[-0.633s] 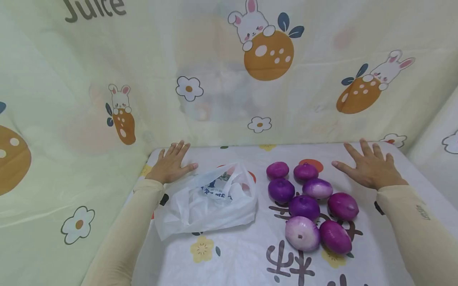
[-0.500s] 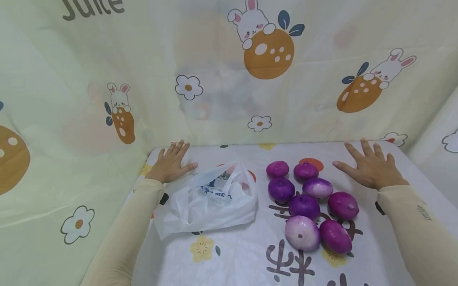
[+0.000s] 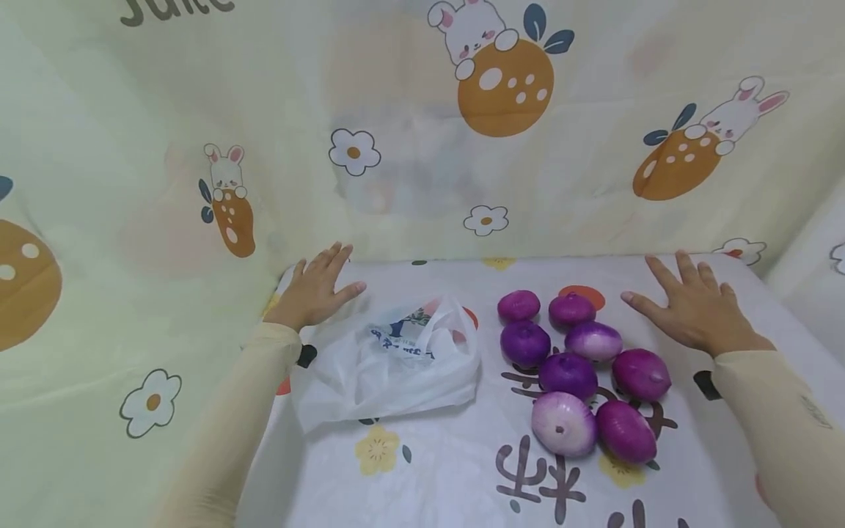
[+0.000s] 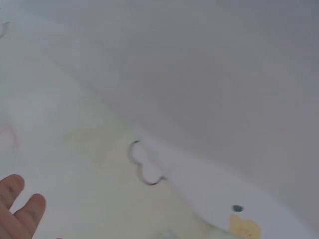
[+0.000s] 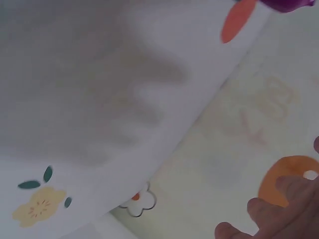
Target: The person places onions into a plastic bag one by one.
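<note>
My left hand [image 3: 313, 290], fingers spread and holding nothing, is at the table's far left, just behind a crumpled white plastic bag [image 3: 389, 381] with blue print. Some of its fingertips [image 4: 31, 211] show at the lower left of the left wrist view. On the far right my right hand [image 3: 700, 308] is spread and holds nothing, to the right of several purple onions [image 3: 568, 375]. Its fingers [image 5: 269, 214] appear at the lower right of the right wrist view. One paler onion [image 3: 563, 424] sits at the near end of the group.
A white printed tablecloth [image 3: 422, 477] covers the table. Behind it hangs a pale curtain [image 3: 409, 183] with rabbits and flowers, and more curtain stands at the left and right sides.
Both hands have lifted slightly from the tabletop, fingers still spread. The head view has tilted a little. The bag and onions stay in place.
</note>
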Motion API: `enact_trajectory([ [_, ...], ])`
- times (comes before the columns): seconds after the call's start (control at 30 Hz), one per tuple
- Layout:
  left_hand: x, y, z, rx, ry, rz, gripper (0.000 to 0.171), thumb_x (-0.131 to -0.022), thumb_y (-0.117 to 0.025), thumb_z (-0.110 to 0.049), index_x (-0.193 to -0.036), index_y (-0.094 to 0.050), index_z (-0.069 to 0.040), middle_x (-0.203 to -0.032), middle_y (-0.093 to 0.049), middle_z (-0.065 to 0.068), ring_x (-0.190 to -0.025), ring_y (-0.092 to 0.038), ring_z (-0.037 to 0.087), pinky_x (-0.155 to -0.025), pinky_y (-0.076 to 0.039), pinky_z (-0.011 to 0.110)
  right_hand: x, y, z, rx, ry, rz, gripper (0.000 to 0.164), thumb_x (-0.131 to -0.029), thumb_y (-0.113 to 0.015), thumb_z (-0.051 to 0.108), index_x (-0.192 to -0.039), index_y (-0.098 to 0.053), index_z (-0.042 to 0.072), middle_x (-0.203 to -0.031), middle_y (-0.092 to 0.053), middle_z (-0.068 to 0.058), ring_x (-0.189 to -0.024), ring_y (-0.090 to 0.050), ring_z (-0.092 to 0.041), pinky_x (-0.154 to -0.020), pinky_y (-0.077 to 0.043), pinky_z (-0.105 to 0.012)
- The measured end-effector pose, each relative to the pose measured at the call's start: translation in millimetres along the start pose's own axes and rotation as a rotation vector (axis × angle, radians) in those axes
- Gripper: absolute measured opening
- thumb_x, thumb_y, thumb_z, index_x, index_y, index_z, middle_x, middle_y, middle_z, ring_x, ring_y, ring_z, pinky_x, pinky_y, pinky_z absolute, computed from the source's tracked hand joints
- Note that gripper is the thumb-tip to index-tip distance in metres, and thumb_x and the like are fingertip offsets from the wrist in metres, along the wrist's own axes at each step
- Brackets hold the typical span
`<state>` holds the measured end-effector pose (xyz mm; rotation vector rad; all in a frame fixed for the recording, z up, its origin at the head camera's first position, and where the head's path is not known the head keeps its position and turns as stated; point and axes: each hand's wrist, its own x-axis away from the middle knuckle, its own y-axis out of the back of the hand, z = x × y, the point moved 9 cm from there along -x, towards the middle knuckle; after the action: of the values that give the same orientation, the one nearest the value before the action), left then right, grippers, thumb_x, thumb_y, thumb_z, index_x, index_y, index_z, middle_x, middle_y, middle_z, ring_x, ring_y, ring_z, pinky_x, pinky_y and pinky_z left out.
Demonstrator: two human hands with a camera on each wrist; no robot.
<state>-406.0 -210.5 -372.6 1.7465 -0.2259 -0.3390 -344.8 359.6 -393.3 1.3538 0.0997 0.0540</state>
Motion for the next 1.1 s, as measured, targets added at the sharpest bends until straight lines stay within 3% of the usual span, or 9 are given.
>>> enact_trajectory([
  [0.13,9.7,25.2,-10.2,0.026,-0.008,-0.062,0.089,-0.1,-0.038,-0.073,-0.168,-0.014,-0.021,-0.175,-0.012,0.007,-0.158,-0.018,0.036,-0.124,-0.002,0.065,9.2,9.6,13.4,-0.013,0.024,-0.03,0.094,-0.103,-0.042,0.066,-0.166,-0.006,0.006,-0.161,-0.001,-0.045,-0.141,-0.009,-0.072,-0.102,-0.013,-0.087],
  [0.27,25.7,41.8,-17.3,0.047,-0.005,-0.08,0.089,-0.1,-0.039,-0.072,-0.169,-0.013,-0.021,-0.175,-0.01,0.007,-0.159,-0.016,0.036,-0.124,0.001,0.064,20.4,18.9,25.7,-0.045,0.05,-0.055,0.092,-0.103,-0.046,0.06,-0.166,-0.006,0.006,-0.162,0.001,-0.044,-0.143,-0.008,-0.071,-0.102,-0.015,-0.086],
  [0.43,52.0,50.9,-26.5,0.083,-0.041,-0.124,0.089,-0.1,-0.043,-0.069,-0.168,-0.013,-0.02,-0.175,-0.012,0.009,-0.158,-0.018,0.037,-0.124,-0.001,0.064,32.8,24.1,37.8,-0.076,0.07,-0.084,0.09,-0.104,-0.049,0.056,-0.166,-0.006,0.006,-0.163,0.004,-0.043,-0.144,-0.005,-0.07,-0.103,-0.017,-0.085],
  [0.57,77.2,51.3,-38.4,0.125,-0.109,-0.189,0.089,-0.1,-0.051,-0.063,-0.167,-0.019,-0.015,-0.174,-0.018,0.011,-0.156,-0.023,0.037,-0.123,-0.005,0.066,43.4,20.1,47.4,-0.112,0.076,-0.068,0.091,-0.104,-0.052,0.053,-0.166,-0.003,0.007,-0.164,0.009,-0.04,-0.145,-0.001,-0.07,-0.105,-0.014,-0.086],
  [0.77,124.8,36.8,-52.8,0.155,-0.208,-0.282,0.089,-0.094,-0.064,-0.06,-0.159,-0.037,-0.006,-0.166,-0.034,0.018,-0.15,-0.035,0.041,-0.119,-0.017,0.071,61.2,4.5,68.5,-0.196,0.12,-0.034,0.091,-0.104,-0.057,0.046,-0.167,-0.003,0.01,-0.166,0.013,-0.035,-0.147,0.002,-0.067,-0.103,-0.011,-0.087],
  [0.93,163.6,11.8,-51.8,0.153,-0.22,-0.311,0.084,-0.083,-0.08,-0.05,-0.148,-0.052,-0.004,-0.162,-0.039,0.02,-0.148,-0.038,0.042,-0.116,-0.024,0.071,78.4,-9.1,86.2,-0.265,0.16,-0.018,0.088,-0.104,-0.059,0.042,-0.168,-0.006,0.012,-0.168,0.012,-0.032,-0.146,-0.001,-0.069,-0.101,-0.01,-0.089],
  [1.1,191.3,-12.7,-41.3,0.177,-0.208,-0.385,0.082,-0.076,-0.087,-0.039,-0.144,-0.055,-0.005,-0.162,-0.038,0.023,-0.146,-0.036,0.05,-0.111,-0.03,0.072,92.2,-25.3,106.5,-0.306,0.183,0.026,0.089,-0.102,-0.061,0.043,-0.168,-0.008,0.013,-0.169,0.01,-0.031,-0.143,-0.005,-0.072,-0.098,-0.013,-0.09],
])
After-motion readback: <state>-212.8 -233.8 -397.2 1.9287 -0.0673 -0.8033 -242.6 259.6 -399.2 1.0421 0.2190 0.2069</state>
